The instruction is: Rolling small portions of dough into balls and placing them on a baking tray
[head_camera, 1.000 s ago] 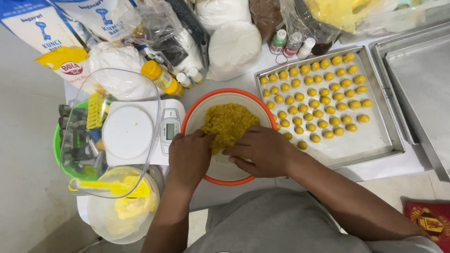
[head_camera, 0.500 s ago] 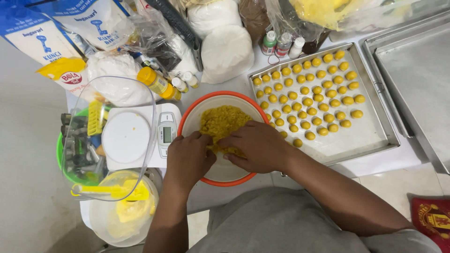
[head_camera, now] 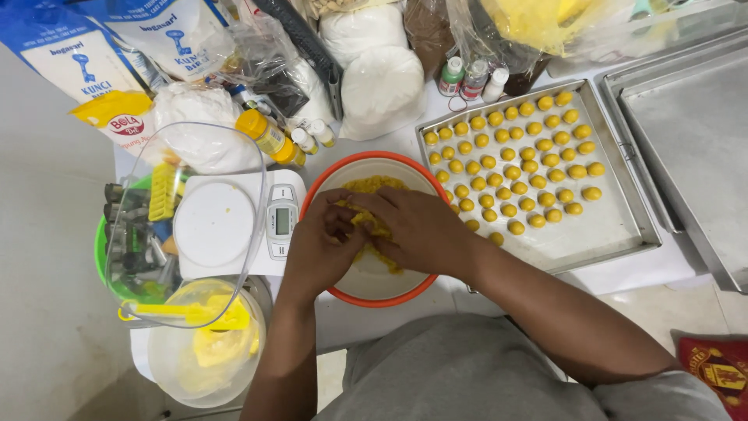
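Note:
An orange-rimmed bowl (head_camera: 397, 295) with a white inside holds crumbly yellow dough (head_camera: 372, 187). Both my hands are in it. My left hand (head_camera: 323, 245) and my right hand (head_camera: 417, 226) meet over the bowl's middle, fingers pinched together around a bit of the yellow dough between them. To the right lies a metal baking tray (head_camera: 615, 226) with several rows of small yellow dough balls (head_camera: 522, 160) on its left half.
A white kitchen scale (head_camera: 226, 226) stands left of the bowl, under a clear plastic bowl (head_camera: 187, 226). A green basket of cutters (head_camera: 132, 249), a tub of yellow fat (head_camera: 206, 351), flour bags (head_camera: 70, 54), white bags (head_camera: 382, 86), small bottles (head_camera: 471, 78) and a second tray (head_camera: 693, 132) surround it.
My hands moved up over the dough and closer together, now covering most of it. The view shifted slightly.

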